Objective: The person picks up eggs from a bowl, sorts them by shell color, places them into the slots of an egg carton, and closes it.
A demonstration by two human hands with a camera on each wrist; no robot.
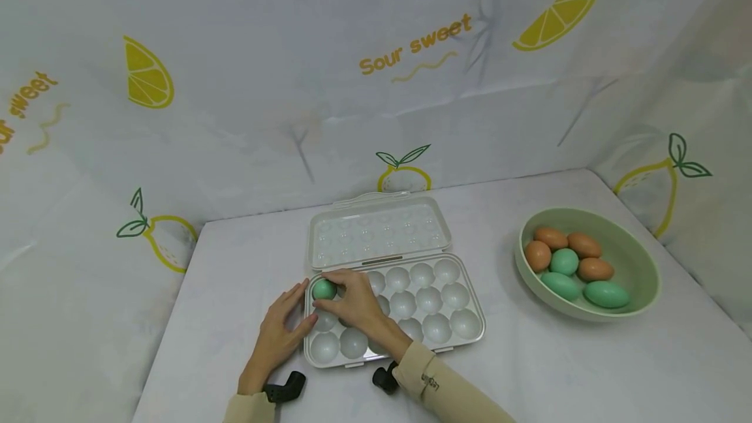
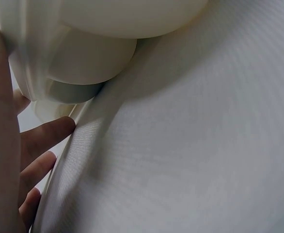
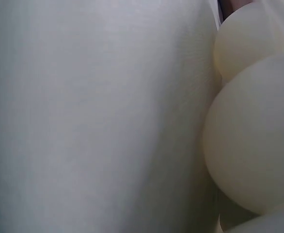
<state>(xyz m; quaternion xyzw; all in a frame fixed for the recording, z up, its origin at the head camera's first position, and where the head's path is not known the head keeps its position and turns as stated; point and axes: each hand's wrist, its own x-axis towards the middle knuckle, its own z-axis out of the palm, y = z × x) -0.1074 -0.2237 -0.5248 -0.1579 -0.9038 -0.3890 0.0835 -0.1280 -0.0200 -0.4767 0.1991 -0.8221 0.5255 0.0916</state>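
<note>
In the head view, a white egg tray (image 1: 354,343) with rows of round cups lies with its clear lid (image 1: 378,234) folded back behind it. My right hand (image 1: 358,305) reaches over the tray and holds a green egg (image 1: 324,289) between thumb and fingers at the back-left corner cup. The left hand (image 1: 279,328) rests along the tray's left side, its fingers extended at the edge and the thumb near the left cups. From the left wrist, the fingers (image 2: 47,137) show spread beside the rounded cup undersides (image 2: 91,58). In the right wrist view only cup undersides (image 3: 253,136) and white cloth appear.
On the right stands a pale green bowl (image 1: 637,266) with several brown eggs (image 1: 584,245) and green eggs (image 1: 607,294). White cloth (image 1: 247,253) covers the table, and a lemon-print curtain rises behind. Black wrist devices (image 1: 286,387) sit close to the tray's front edge.
</note>
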